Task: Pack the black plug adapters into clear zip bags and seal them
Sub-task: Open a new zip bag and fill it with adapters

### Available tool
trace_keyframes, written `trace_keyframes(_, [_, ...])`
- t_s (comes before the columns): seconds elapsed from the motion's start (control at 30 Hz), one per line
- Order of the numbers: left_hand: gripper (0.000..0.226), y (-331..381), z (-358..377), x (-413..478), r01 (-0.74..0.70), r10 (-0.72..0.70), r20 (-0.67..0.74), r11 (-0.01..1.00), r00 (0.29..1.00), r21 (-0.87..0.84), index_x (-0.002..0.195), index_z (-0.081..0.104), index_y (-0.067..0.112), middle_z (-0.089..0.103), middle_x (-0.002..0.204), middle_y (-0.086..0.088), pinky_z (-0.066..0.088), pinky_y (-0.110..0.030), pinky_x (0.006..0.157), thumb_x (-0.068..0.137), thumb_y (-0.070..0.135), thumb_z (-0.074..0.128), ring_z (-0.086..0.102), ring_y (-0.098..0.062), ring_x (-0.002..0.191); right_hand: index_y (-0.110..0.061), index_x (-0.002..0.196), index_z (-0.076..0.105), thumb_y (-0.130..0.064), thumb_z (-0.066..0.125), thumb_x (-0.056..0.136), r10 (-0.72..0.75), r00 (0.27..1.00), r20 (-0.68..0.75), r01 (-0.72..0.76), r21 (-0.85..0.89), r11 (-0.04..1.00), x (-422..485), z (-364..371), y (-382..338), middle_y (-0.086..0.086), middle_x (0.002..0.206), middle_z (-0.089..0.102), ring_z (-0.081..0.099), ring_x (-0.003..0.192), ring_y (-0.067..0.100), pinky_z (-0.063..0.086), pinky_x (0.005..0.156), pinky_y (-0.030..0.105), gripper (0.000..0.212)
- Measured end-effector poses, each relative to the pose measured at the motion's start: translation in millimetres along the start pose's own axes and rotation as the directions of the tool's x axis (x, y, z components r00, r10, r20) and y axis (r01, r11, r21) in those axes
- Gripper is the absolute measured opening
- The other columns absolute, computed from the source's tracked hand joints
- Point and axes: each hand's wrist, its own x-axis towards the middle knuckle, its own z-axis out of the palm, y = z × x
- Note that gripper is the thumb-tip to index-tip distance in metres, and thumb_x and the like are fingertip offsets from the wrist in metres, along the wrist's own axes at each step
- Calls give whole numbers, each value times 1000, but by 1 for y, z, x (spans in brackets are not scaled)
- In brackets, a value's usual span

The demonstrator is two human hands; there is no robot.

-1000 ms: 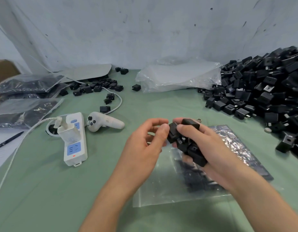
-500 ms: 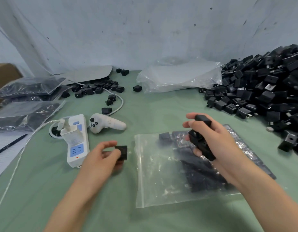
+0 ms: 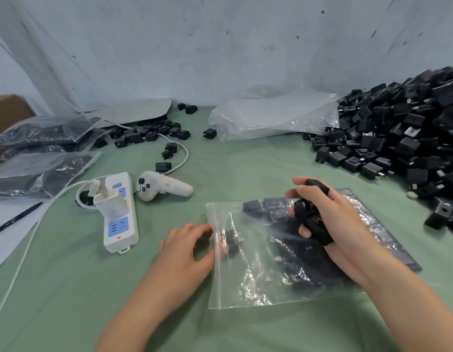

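A person's left hand [image 3: 187,247] pinches one black plug adapter [image 3: 231,241] just inside the mouth of a clear zip bag [image 3: 258,283] lying on the green surface [image 3: 68,288]. The right hand [image 3: 329,224] grips a stack of adapters [image 3: 312,219] above the bag, near the loose heap [image 3: 398,138].

Bright, even, diffuse lighting; source unseen. Soft, faint shadow just left of the bag [image 3: 248,290], under the left hand [image 3: 187,250]. White glare streaks across bag film. Slight motion blur on that hand. Wide-angle bowing far from bag, toward frame edges.
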Motion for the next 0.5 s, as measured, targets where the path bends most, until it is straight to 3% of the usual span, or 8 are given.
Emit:
trace_keyframes(0.07, [52,0,3,1,-49,45,33,992,998,112,106,52,53,46,103,33,30,-24,93,70,86,35,39,0,107,-20,109,70,-18,64,94,2,1000,5,-2,-3,1000,1,0,0,4,96,71,63,73,18,39,43,27,17])
trace_keyframes(0.2, [71,9,8,17,-136,144,-16,965,990,223,115,61,36,50,107,23,19,-21,86,73,82,27,34,-2,103,-21,109,70,-19,64,93,3,1000,6,-3,2,1000,1,0,1,4,97,71,64,75,19,40,43,27,17])
trace_keyframes(0.27, [63,15,9,23,-170,173,3,962,985,216,123,58,39,54,114,21,18,-21,89,79,77,33,34,-2,109,-20,109,70,-18,64,93,4,1000,5,-4,6,1000,0,-1,1,4,97,71,64,75,19,40,43,27,17])
trace_keyframes(0.37, [27,24,14,29,-186,189,-8,970,982,158,112,49,57,51,95,24,25,-23,84,85,59,53,30,9,96,-20,110,70,-18,63,94,5,1000,10,-6,16,1000,-1,-1,1,5,97,71,64,75,18,40,43,26,18])
trace_keyframes(0.4, [25,27,15,30,-161,165,-19,978,986,133,108,46,60,50,92,25,27,-22,83,85,57,56,29,12,93,-19,110,70,-18,64,94,6,1000,12,-6,15,1000,-1,-1,1,5,97,72,64,76,18,40,44,26,18])
trace_keyframes(0.5, [30,30,21,38,-65,60,39,987,997,148,103,53,52,58,103,20,34,-28,94,77,67,49,42,-6,109,-20,110,70,-18,64,93,8,1000,17,-8,18,1000,0,-1,1,4,96,72,64,77,19,41,44,27,18])
